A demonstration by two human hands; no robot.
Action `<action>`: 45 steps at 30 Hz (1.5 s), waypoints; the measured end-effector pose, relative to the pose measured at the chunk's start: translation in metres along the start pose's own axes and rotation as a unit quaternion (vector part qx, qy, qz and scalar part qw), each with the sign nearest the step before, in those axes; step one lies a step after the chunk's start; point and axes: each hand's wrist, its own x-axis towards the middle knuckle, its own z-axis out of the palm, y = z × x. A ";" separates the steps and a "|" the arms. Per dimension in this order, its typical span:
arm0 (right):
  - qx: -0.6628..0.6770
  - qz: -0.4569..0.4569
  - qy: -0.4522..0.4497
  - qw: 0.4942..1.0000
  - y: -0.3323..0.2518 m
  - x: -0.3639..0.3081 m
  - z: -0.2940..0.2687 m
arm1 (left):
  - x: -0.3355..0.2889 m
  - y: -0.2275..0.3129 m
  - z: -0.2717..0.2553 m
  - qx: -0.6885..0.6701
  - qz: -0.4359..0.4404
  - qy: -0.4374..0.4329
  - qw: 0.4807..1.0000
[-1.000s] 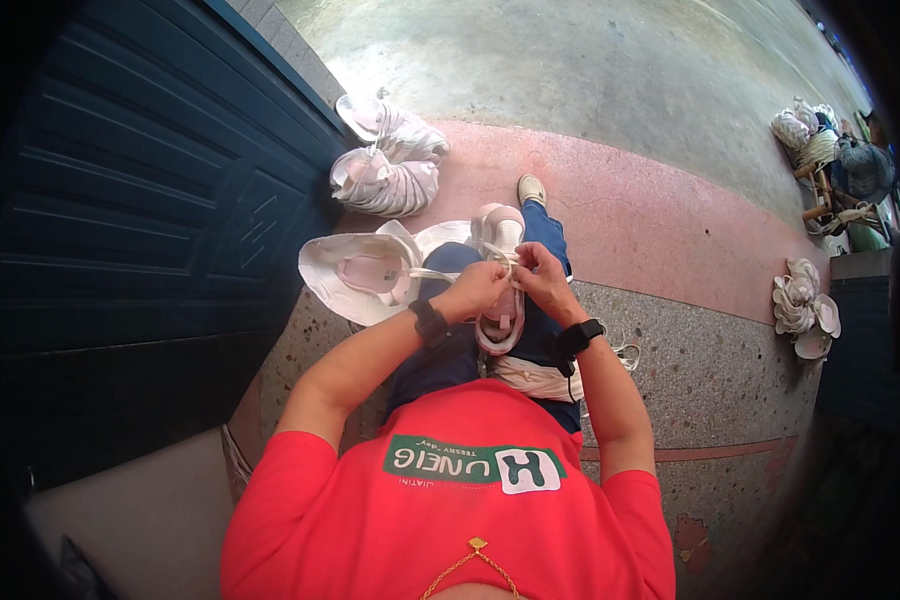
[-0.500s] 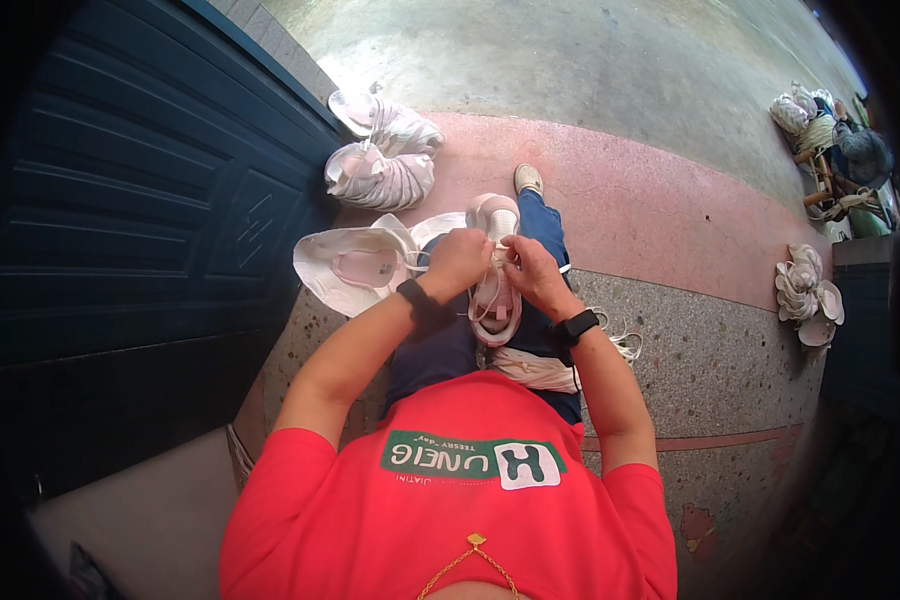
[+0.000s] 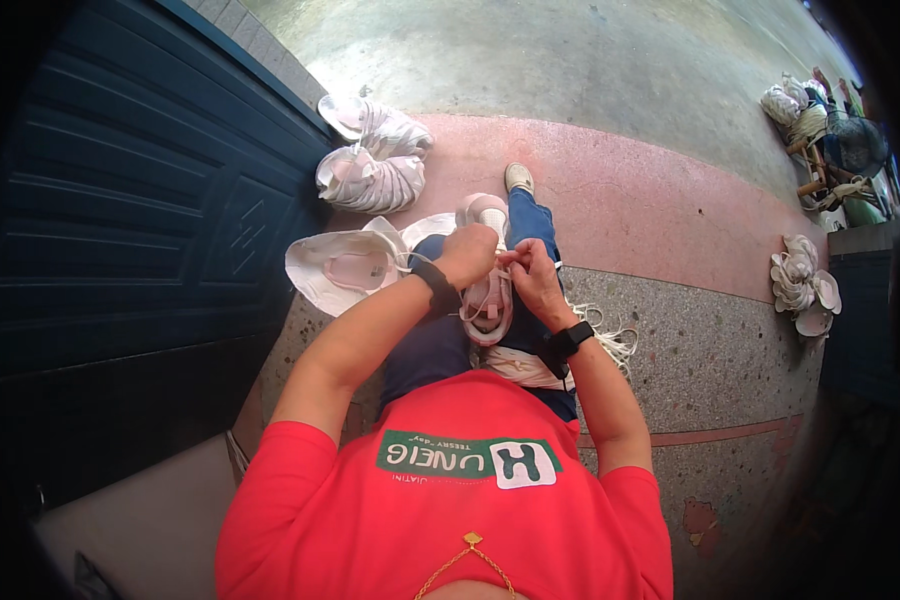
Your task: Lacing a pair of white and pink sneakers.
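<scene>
Beneath the left hand [image 3: 468, 254] and right hand [image 3: 535, 280], the pink-white shoe [image 3: 487, 316] is propped over the lap [image 3: 425, 350], presumably for steadiness. Lace [image 3: 499, 264] appears pinched in the right; what the left's curled fingers grasp cannot be told.

We find the brightest light on the grey floor [image 3: 450, 65] past the far end of the door [image 3: 160, 240], where pale glare washes out the surface. The door itself is dim. Out from the door, the left hand [image 3: 467, 256] and right hand [image 3: 538, 282] are clearly lit, though fingertip detail is too small for us. Farthest from the door, the clutter [image 3: 820, 160] looks soft; black rims everything, bending straight edges.
</scene>
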 end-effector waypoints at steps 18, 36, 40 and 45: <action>0.023 0.031 0.007 0.999 0.000 -0.006 -0.005 | 0.017 0.018 -0.014 -0.042 0.042 -0.024 0.998; 0.045 0.037 0.021 0.998 -0.005 -0.013 -0.005 | 0.034 -0.007 -0.004 -0.139 0.057 -0.078 0.986; 0.028 0.042 0.016 0.999 -0.008 -0.013 -0.007 | 0.033 0.007 -0.035 -0.315 -0.009 -0.210 0.926; 0.012 0.014 0.017 1.000 -0.010 -0.015 -0.003 | -0.004 0.020 -0.152 -0.613 0.008 -0.234 0.755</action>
